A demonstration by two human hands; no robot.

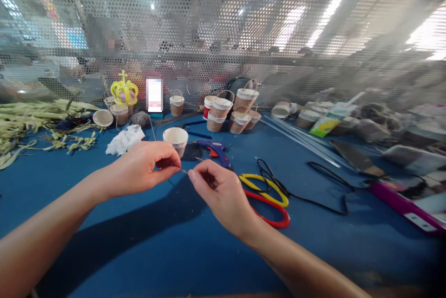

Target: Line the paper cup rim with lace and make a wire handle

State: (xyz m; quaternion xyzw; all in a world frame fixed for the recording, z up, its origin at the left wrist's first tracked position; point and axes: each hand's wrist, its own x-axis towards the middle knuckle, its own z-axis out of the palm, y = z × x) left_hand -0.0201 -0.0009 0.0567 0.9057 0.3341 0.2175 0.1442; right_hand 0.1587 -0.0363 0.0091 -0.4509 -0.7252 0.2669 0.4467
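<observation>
Over the blue table (104, 242), my left hand (142, 168) and my right hand (219, 191) meet at the middle. Both are closed in a pinch on a thin thread or wire (184, 171) stretched between the fingertips; it is too fine to name for sure. Just behind my left hand stands a small cup (176, 139) with a white rim. A blue glue gun (216, 150) lies behind my right hand. Yellow-handled scissors (266, 186) and red-handled scissors (272, 209) lie to the right of my right hand.
Several small paper-wrapped cups (233, 109) stand at the back near a perforated metal screen (223, 33). A yellow crown-shaped piece (124, 89), a crumpled white tissue (124, 141) and pale green strips (31, 116) lie at the left. A black cord (313, 186) and assorted clutter fill the right.
</observation>
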